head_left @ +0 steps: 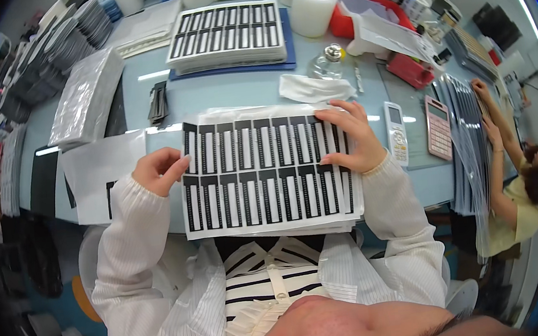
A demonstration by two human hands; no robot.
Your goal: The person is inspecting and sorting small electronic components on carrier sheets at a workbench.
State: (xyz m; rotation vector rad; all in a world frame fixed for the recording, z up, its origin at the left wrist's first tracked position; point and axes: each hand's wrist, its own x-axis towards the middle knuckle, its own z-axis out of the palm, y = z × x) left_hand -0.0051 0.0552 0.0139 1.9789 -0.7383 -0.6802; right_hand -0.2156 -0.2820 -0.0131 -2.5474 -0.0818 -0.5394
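Observation:
In front of me a sheet of black-and-white rectangular stickers (pixel 257 169) lies on a stack of similar sheets at the table's near edge. Its strips stand in two rows. My left hand (pixel 159 171) has curled fingers, with thumb and forefinger pinching the sheet's left edge. On the upper right part rests my right hand (pixel 356 136), its thumb and fingers spread apart on the surface. Beyond, a taller stack of such sheets (pixel 226 38) sits on a blue board. A white sheet (pixel 102 169) lies left of my left hand.
Right of the stack lie a white calculator-like device (pixel 396 133) and a pink calculator (pixel 437 127). A glass bottle (pixel 326 65), white cloth (pixel 316 87) and film roll (pixel 313 10) stand behind. Left are a black clip-like piece (pixel 158 103) and wrapped pack (pixel 87 95). A co-worker (pixel 516 207) handles grey strips.

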